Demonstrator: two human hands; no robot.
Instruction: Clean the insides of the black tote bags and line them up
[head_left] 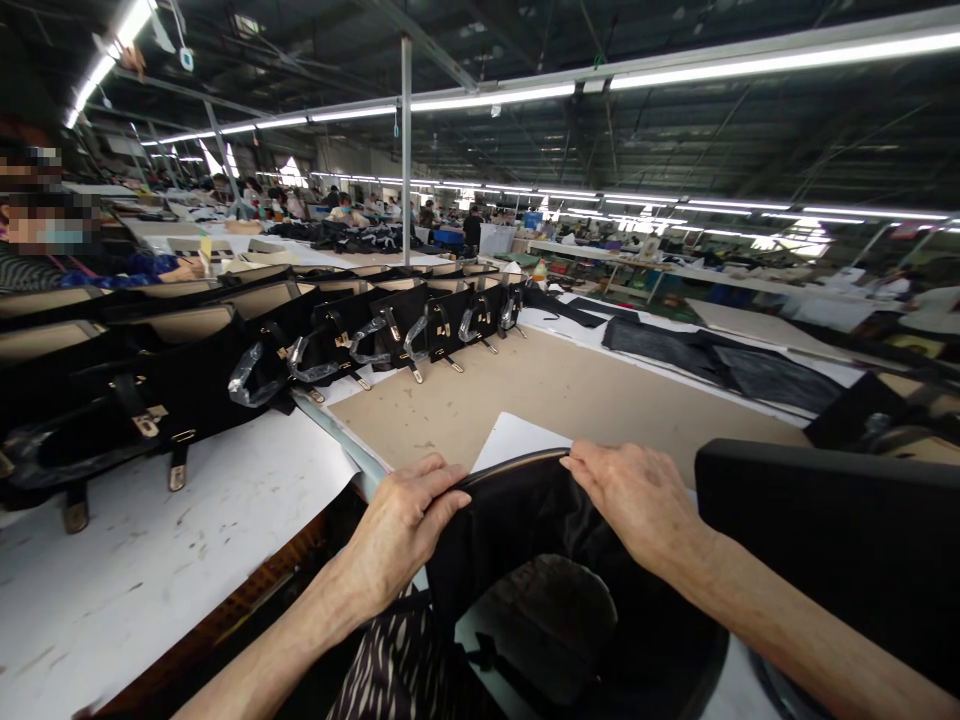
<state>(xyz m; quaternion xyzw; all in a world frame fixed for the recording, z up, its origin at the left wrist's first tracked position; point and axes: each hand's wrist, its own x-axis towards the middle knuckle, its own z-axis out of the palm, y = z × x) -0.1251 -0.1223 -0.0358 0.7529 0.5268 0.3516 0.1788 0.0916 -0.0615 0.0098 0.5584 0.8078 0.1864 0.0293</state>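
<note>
Both hands grip the curved upper rim of a black fabric bag piece near the front edge of the table. My left hand pinches the rim at its left end, thumb on the near side. Further right along the same rim, my right hand has its fingers closed over the edge. Below the rim the piece hangs toward my lap, and a rounded opening shows in its middle. Its lower part is dark and hard to make out. Just behind the rim lies a sheet of white paper.
Rows of black handbags with metal clasps and plastic-wrapped handles stand at left. Flat black pieces lie beyond the tan board. A large black panel rises at right. A person's striped sleeve shows far left.
</note>
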